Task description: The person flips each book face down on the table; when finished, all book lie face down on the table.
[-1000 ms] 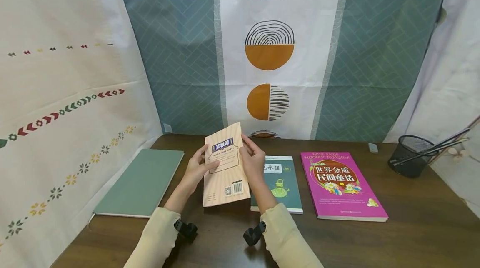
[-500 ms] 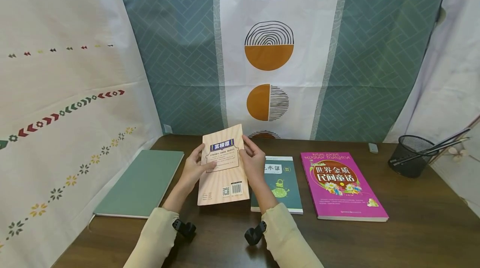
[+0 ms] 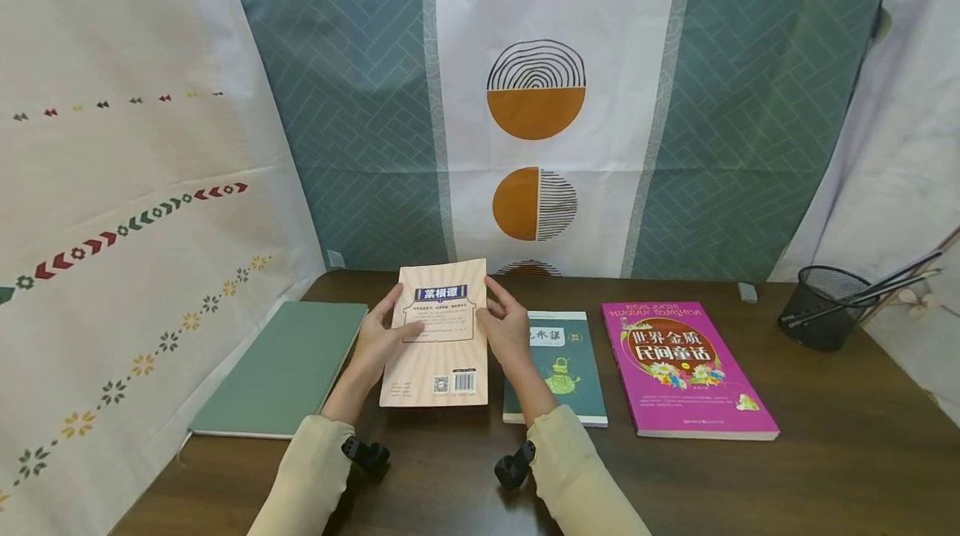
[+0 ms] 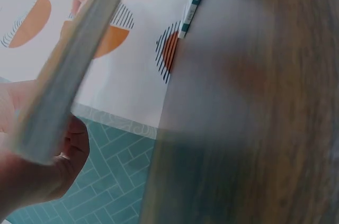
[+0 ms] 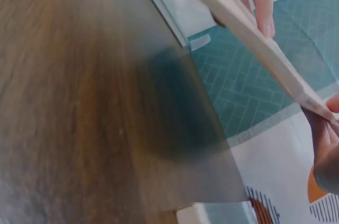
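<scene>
Both hands hold a cream-coloured paperback book (image 3: 442, 361) by its sides, its back cover with a blue title label and barcode turned toward the head camera. My left hand (image 3: 380, 342) grips the left edge, thumb across the cover and fingers behind. At the right edge, my right hand (image 3: 507, 331) pinches the book between thumb and fingers. In the left wrist view the book's edge (image 4: 69, 70) stands raised above the table, with the left hand (image 4: 45, 166) around it. The right wrist view shows the book edge (image 5: 259, 44) held between both hands.
A green hardcover book (image 3: 281, 369) lies at the left. Right of the hands lie a teal book (image 3: 581, 378), partly hidden by the right arm, and a magenta book (image 3: 693, 403). A black mesh pen holder (image 3: 821, 319) stands at the back right, near a small grey object (image 3: 747, 293).
The cream book has shifted left and slightly down, turning from a tilt to nearly straight. Both hands keep their hold, the left one moving left with it.
</scene>
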`<state>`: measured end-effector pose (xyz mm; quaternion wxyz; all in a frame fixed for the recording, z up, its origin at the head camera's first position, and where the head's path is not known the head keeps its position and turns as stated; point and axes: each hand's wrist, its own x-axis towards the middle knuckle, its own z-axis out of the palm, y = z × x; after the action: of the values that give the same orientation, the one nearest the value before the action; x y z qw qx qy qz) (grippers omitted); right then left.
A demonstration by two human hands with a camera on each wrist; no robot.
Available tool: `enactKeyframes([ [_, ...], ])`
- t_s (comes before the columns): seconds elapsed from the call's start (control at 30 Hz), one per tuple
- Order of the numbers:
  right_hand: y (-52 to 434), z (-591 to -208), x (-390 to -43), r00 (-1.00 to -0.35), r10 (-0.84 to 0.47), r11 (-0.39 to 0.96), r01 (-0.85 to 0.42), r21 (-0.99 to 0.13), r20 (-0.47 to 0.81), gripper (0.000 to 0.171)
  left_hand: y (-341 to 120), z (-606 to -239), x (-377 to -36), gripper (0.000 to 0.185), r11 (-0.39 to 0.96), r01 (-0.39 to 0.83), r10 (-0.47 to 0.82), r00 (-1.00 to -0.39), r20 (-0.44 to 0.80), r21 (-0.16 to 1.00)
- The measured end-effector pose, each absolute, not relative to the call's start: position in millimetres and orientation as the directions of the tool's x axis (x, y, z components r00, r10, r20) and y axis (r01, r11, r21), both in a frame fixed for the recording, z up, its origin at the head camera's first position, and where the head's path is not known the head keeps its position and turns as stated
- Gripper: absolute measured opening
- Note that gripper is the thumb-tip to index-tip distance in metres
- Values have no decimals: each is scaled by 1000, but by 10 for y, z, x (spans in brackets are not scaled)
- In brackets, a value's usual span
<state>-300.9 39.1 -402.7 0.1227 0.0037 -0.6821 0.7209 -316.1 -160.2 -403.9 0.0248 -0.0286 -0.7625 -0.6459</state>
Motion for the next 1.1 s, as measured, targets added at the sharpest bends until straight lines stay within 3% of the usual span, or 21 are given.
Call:
enactKeyframes([
  [0.37,413,-4211,-3040,-994,-44,8,-104,-995,104,77,-1762,-4164,-3232,85,239,41,29,-999,35,970],
  [0.77,466,-4386,-3113,-990,-106,92,-98,-991,88,89,-1813,-4296,-3320,94,250,47,142,-990,11,967],
  [1.1,487,-4537,-3151,-988,-120,166,-121,-979,101,89,-1849,-4381,-3324,98,314,41,187,-982,-19,948],
])
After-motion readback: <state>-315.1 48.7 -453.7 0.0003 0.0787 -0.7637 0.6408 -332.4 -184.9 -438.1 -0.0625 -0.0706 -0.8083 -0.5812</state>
